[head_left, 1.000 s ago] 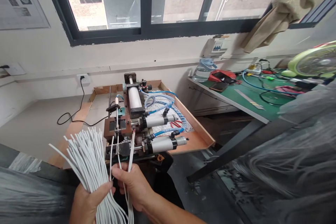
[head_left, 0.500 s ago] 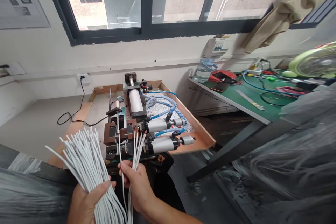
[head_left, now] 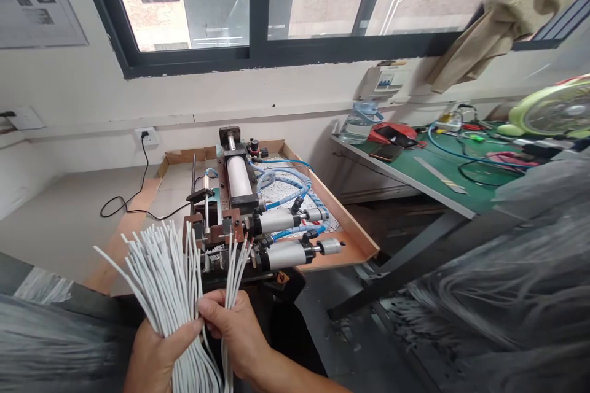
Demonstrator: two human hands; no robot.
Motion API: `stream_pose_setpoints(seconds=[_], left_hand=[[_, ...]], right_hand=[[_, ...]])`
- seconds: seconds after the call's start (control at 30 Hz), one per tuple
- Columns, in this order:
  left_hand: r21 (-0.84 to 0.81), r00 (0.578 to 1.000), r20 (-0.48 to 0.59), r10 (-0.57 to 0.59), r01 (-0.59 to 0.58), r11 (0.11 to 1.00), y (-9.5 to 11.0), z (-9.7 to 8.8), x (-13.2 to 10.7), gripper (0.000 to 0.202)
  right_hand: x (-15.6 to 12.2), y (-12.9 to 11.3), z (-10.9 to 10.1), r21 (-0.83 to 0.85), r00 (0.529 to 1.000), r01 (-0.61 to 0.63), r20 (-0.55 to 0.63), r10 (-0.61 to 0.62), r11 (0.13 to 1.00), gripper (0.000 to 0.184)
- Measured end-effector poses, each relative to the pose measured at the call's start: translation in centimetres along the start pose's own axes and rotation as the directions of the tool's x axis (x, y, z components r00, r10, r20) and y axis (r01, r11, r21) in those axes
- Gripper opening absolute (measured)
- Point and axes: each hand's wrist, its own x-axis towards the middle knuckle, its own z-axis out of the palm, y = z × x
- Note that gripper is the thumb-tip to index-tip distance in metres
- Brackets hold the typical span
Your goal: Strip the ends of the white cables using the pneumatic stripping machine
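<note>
My left hand (head_left: 154, 353) is closed around a thick bundle of white wires (head_left: 159, 282), whose cut ends fan upward. Beside it my right hand (head_left: 242, 334) holds a smaller bunch of white wires (head_left: 234, 273), some with reddish bare copper tips. The thumb and forefinger of that hand pinch at the right edge of the big bundle, close to the left thumb; which wire they grip is partly hidden. Just beyond the wire ends stands a pneumatic wire-stripping machine (head_left: 239, 177) with silver cylinders. The bundle's ends cover part of its front left.
The machine sits in a low-walled cardboard tray (head_left: 357, 233) with blue air hoses (head_left: 281, 201). To the right, a green-topped table (head_left: 415, 166) bears a water jug (head_left: 359, 123), a red bag, a phone and a fan (head_left: 557, 112). Plastic-wrapped wires (head_left: 516, 295) stand at the lower right.
My right hand has moved slightly left and down, drawing a single wire away from the machine's front to the big bundle. The bundle has shifted a little right.
</note>
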Motion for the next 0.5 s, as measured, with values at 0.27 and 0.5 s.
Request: stream_pose_setpoints(seconds=[0.27, 0.5], left_hand=[[-0.022, 0.993, -0.077, -0.086, 0.084, 0.996, -0.7, -1.0, 0.5, 0.023], [-0.034, 0.99, -0.106, -0.096, 0.093, 0.995, 0.1, -0.8, 0.5, 0.024]], right_hand=[[0.3, 0.5, -0.7, 0.079, 0.992, -0.026, -0.119, 0.035, 0.997, 0.024], [1.3, 0.3, -0.2, 0.257, 0.977, -0.117, -0.142, 0.157, 0.959, 0.024]])
